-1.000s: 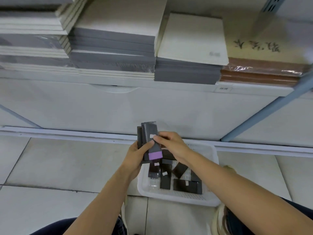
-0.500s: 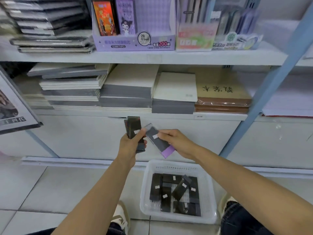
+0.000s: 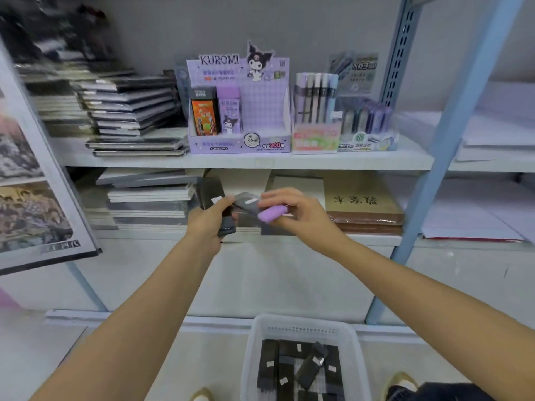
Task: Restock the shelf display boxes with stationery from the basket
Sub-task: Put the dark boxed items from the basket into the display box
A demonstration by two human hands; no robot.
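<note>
Stationery packs [image 3: 289, 369] lay heaped in the white basket [image 3: 249, 354] on the floor, below the purple display box [image 3: 267, 111] on the shelf [image 3: 318, 162]. The left hand [image 3: 207, 224] gripped a dark stack [image 3: 211, 192], fingers curled round it. Just beside it, the right hand [image 3: 298, 211] pinched a purple-ended pack [image 3: 256, 207].

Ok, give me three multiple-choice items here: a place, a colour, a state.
1. The purple cardboard Kuromi display box stands: A on the floor; B on the upper white shelf; C under the notebooks.
2. The end of the dark flat packet in the right hand is: A orange; B green; C purple.
3. The left hand: A grips a stack of dark packets; B hangs empty; C lies flat, open.
Answers: 1 B, its base rests on that shelf; 2 C, its lower end shows purple; 3 A, it wraps the stack.
</note>
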